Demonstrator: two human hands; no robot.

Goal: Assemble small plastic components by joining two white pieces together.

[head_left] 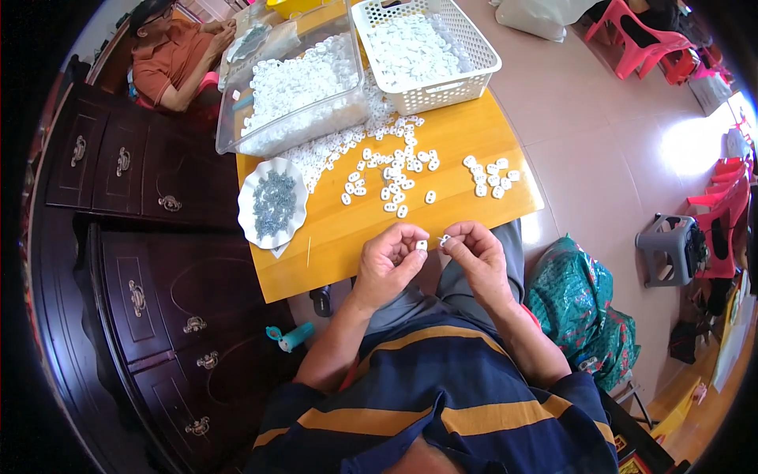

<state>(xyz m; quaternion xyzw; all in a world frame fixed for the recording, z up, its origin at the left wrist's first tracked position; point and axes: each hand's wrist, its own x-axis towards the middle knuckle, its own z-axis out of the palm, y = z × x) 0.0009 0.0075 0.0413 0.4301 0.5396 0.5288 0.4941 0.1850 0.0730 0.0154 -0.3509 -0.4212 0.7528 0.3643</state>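
Note:
Between the thumb and fingers of my left hand [383, 265] is a small white plastic piece [422, 246], just past the table's near edge. My right hand [483, 265] pinches another tiny part [444, 238], whitish and thin, too small to make out fully. The two hands are close together but apart. Ahead of them on the yellow wooden table [316, 276] lie loose white oval pieces [395, 186] with two dark spots each. A smaller group of such white pieces [493, 178] sits to the right. A scalloped white plate [247, 207] at the left holds a heap of small dark grey parts [275, 204].
At the table's back stand a clear plastic bin [229, 142] and a white perforated basket [426, 99], both full of white pieces. A thin stick [309, 251] lies near the plate. Another person [170, 63] sits far left. Green bags [580, 308] rest on the floor at right.

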